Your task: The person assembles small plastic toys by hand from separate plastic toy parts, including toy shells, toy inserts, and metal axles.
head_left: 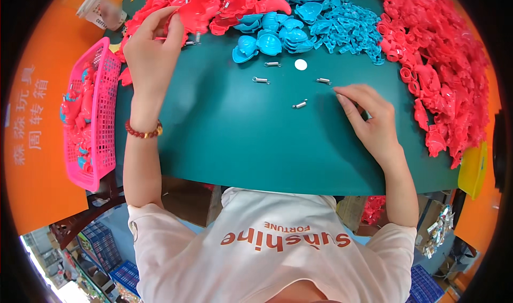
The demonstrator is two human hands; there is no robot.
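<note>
At the far left, my left hand [152, 51] reaches into the heap of glossy red plastic shells [235, 1], its thumb and forefinger closed on the edge of a red shell [199, 15]. My right hand [371, 118] hovers over the green table on the right, thumb and forefinger brought together; anything between the tips is too small to make out. Just beyond those tips lies a small metal spring [324, 81]. More springs lie to its left, among them one nearer me [300, 104] and one farther off [273, 64]. A white disc [301, 65] rests behind them.
Blue shells [269, 42] and a pile of small blue parts [350, 25] sit at the back. Red parts [443, 62] are heaped along the right edge, beside a yellow tray [473, 169]. On the left stand a pink basket [107, 110] of red-and-blue pieces and a cup [99, 10].
</note>
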